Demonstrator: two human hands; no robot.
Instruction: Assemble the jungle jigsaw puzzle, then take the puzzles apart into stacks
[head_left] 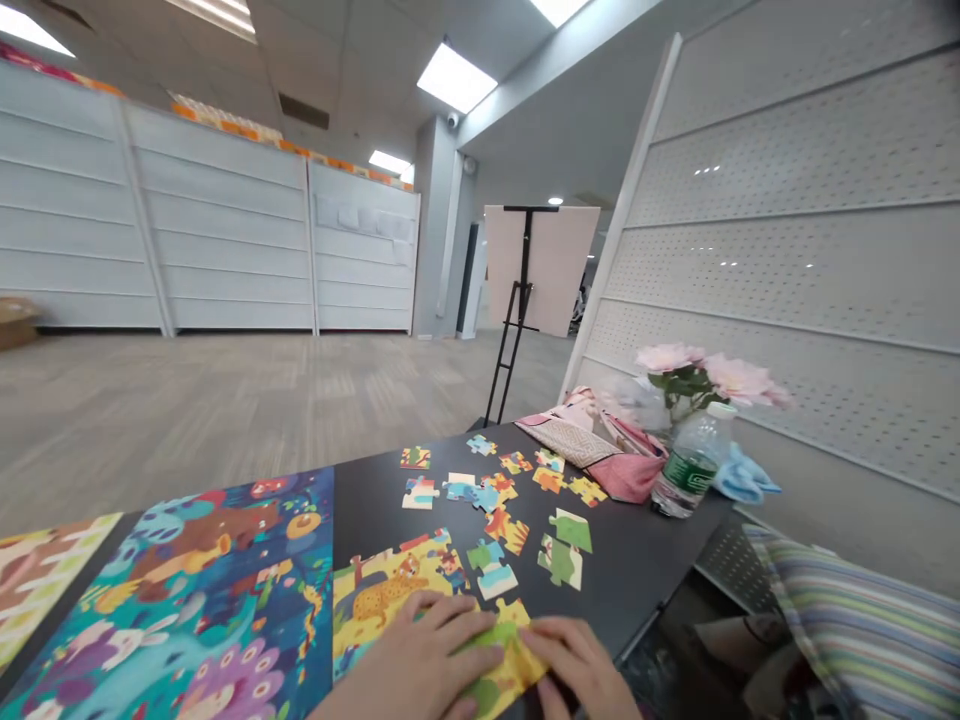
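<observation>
A partly joined yellow puzzle [390, 590] with a spotted cat lies on the black table [622, 560]. My left hand [431, 650] rests on its lower right part, fingers spread over yellow and green pieces. At the right edge of those pieces, my right hand [574, 660] holds a yellow puzzle piece [527, 662] between thumb and fingers. Loose pieces lie beyond my hands, among them a green piece [561, 562] and a blue-and-white one [495, 578]. To the left is a completed blue picture puzzle [225, 580].
A water bottle [688, 465], a pink fabric bag [626, 465], pink flowers [731, 378] and a blue cloth [744, 475] stand or lie at the table's right rear. A striped cushion [870, 620] is at the right; an easel [517, 320] stands beyond.
</observation>
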